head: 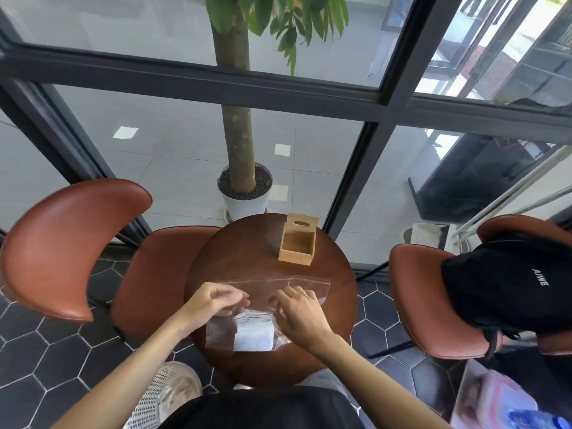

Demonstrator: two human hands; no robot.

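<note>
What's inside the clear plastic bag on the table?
A white tissue stack lies in the clear plastic bag. The left hand and right hand cover its middle, hiding that part.

Clear, crinkled glossy plastic bag (pixel 266 292) holding matt white paper pack (pixel 253 334) lies on round dark polished wood surface (pixel 247 252); pale matt wooden box (pixel 297 239); smooth brown leather chairs (pixel 71 243).

A clear plastic bag (pixel 263 292) lies flat on the round brown desk (pixel 247 243), crumpled at its near end. Its straight mouth edge points away from the person and runs across the desk. Inside, at the near end, sits a white rectangular pack (pixel 253 334), lying flat. The left hand (pixel 216 300) and right hand (pixel 300 311) grip the film on either side, above the pack.
</note>
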